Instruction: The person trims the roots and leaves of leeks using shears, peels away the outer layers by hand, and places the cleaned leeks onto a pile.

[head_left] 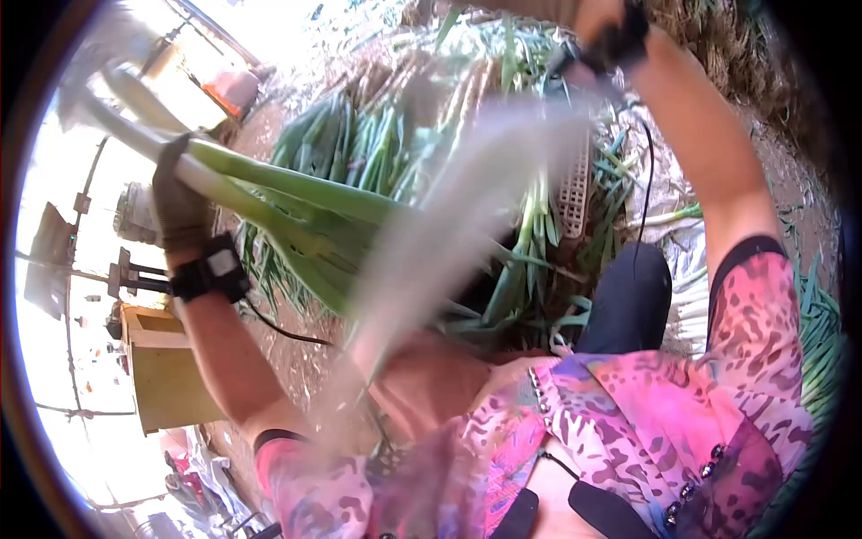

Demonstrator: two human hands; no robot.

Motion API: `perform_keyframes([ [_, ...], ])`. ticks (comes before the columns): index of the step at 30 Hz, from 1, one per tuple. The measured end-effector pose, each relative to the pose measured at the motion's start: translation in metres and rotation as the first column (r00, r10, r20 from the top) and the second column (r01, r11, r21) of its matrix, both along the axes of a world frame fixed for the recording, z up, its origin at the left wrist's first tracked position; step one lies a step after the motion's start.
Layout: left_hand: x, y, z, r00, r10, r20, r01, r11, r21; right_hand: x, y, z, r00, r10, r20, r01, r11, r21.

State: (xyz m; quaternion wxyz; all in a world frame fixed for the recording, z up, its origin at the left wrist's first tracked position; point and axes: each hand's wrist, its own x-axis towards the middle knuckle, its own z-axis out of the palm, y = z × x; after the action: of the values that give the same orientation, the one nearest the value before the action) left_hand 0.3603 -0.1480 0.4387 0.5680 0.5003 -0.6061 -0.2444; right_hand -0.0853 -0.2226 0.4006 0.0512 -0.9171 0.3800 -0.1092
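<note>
My left hand (pixel 184 193), in a dark glove with a black strap and device at the wrist, is closed around the pale stems of large green onions (pixel 296 193). Their white ends point to the upper left and their broad green leaves fan toward the middle. My right hand (pixel 548 7) is at the top edge, mostly cut off, so its fingers are hidden. Below it a long whitish strip (pixel 440 225), smeared by motion, crosses in front of the leaves. I cannot make out what it is or whether the right hand holds it.
Piled green onions (pixel 346 135) lie on the ground ahead, with a slatted plastic crate (pixel 575 193) beside them. More white stems (pixel 690 305) lie at the right. A yellowish box (pixel 171 368) stands at the left. A thin cable (pixel 648 180) hangs by my right arm.
</note>
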Motion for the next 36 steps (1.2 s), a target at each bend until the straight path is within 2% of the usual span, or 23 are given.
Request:
perform_keyframes([
  [1, 0.008, -0.019, -0.015, 0.978, -0.092, -0.187, 0.104, 0.993, 0.058, 0.002, 0.017, 0.01, 0.999, 0.003, -0.045, -0.004, 1.0, -0.025],
  [2, -0.028, -0.009, -0.019, 0.999, -0.042, -0.028, 0.043, 0.999, 0.024, 0.003, 0.033, 0.019, 0.994, 0.019, -0.104, -0.024, 0.999, -0.044],
  [4, -0.068, -0.014, -0.039, 0.892, -0.323, -0.316, 0.364, 0.928, 0.08, 0.003, 0.068, 0.033, 0.981, 0.013, -0.195, -0.029, 0.996, -0.084],
  [6, -0.149, -0.001, -0.049, 0.894, -0.267, -0.359, 0.34, 0.927, 0.157, -0.005, 0.093, 0.039, 0.967, 0.003, -0.254, -0.043, 0.987, -0.153],
  [7, -0.16, -0.018, -0.072, 0.795, -0.38, -0.473, 0.52, 0.828, 0.209, -0.011, 0.102, 0.034, 0.97, 0.028, -0.24, -0.102, 0.948, -0.301],
  [9, -0.198, -0.015, -0.1, 0.782, -0.502, -0.369, 0.604, 0.755, 0.255, -0.03, 0.119, 0.018, 0.976, 0.038, -0.216, -0.172, 0.742, -0.648],
  [12, -0.268, 0.002, -0.152, 0.535, -0.643, -0.547, 0.828, 0.528, 0.19, -0.063, 0.165, 0.003, 0.931, -0.094, -0.352, -0.237, 0.579, -0.78],
  [13, -0.296, 0.004, -0.174, 0.557, -0.626, -0.546, 0.819, 0.522, 0.238, -0.079, 0.15, -0.027, 0.913, -0.111, -0.392, -0.288, 0.504, -0.814],
  [14, -0.323, 0.019, -0.177, 0.502, -0.712, -0.491, 0.864, 0.445, 0.238, -0.093, 0.143, -0.047, 0.896, -0.106, -0.431, -0.336, 0.472, -0.815],
  [15, -0.327, -0.004, -0.223, 0.484, -0.874, 0.048, 0.861, 0.486, 0.152, -0.109, 0.134, -0.07, 0.878, -0.103, -0.468, -0.383, 0.437, -0.814],
  [16, -0.347, -0.001, -0.24, 0.439, -0.851, 0.288, 0.892, 0.452, -0.023, -0.122, 0.134, -0.082, 0.864, -0.069, -0.499, -0.418, 0.453, -0.787],
  [19, -0.405, 0.034, -0.258, 0.357, -0.758, 0.546, 0.92, 0.385, -0.068, -0.169, 0.208, -0.083, 0.847, 0.016, -0.531, -0.443, 0.573, -0.69],
  [21, -0.428, 0.044, -0.254, 0.253, -0.728, 0.637, 0.91, 0.403, 0.098, -0.191, 0.229, -0.088, 0.846, 0.025, -0.532, -0.458, 0.546, -0.702],
  [23, -0.456, 0.063, -0.254, 0.174, -0.671, 0.721, 0.958, 0.285, 0.035, -0.221, 0.254, -0.101, 0.872, 0.106, -0.478, -0.469, 0.462, -0.753],
  [25, -0.491, 0.102, -0.237, -0.001, -0.79, 0.613, 0.985, 0.104, 0.135, -0.252, 0.28, -0.121, 0.884, 0.122, -0.451, -0.46, 0.39, -0.798],
  [26, -0.51, 0.126, -0.228, 0.03, -0.962, 0.271, 0.931, 0.125, 0.342, -0.267, 0.304, -0.122, 0.9, 0.032, -0.435, -0.404, 0.438, -0.803],
  [27, -0.528, 0.15, -0.219, 0.2, -0.973, -0.113, 0.87, 0.123, 0.478, -0.285, 0.325, -0.122, 0.897, -0.082, -0.435, -0.362, 0.429, -0.828],
  [31, -0.595, 0.233, -0.17, -0.077, -0.995, -0.058, 0.831, -0.097, 0.549, -0.348, 0.441, -0.103, 0.736, -0.537, -0.412, -0.223, 0.382, -0.897],
  [32, -0.614, 0.254, -0.165, -0.091, -0.995, 0.034, 0.874, -0.063, 0.482, -0.372, 0.464, -0.104, 0.651, -0.636, -0.415, -0.143, 0.434, -0.889],
  [33, -0.63, 0.273, -0.163, -0.09, -0.988, 0.123, 0.912, -0.032, 0.409, -0.4, 0.503, -0.105, 0.718, -0.639, -0.274, -0.042, 0.353, -0.935],
  [34, -0.645, 0.265, -0.159, -0.136, -0.97, 0.202, 0.944, -0.066, 0.322, -0.423, 0.543, -0.093, 0.745, -0.642, -0.178, 0.151, 0.422, -0.894],
  [35, -0.652, 0.257, -0.151, -0.092, -0.962, 0.255, 0.966, -0.024, 0.256, -0.454, 0.579, -0.091, 0.665, -0.746, -0.034, 0.363, 0.363, -0.858],
  [36, -0.657, 0.252, -0.142, -0.026, -0.969, 0.246, 0.978, 0.026, 0.208, -0.472, 0.626, -0.079, 0.622, -0.782, 0.039, 0.386, 0.263, -0.884],
])
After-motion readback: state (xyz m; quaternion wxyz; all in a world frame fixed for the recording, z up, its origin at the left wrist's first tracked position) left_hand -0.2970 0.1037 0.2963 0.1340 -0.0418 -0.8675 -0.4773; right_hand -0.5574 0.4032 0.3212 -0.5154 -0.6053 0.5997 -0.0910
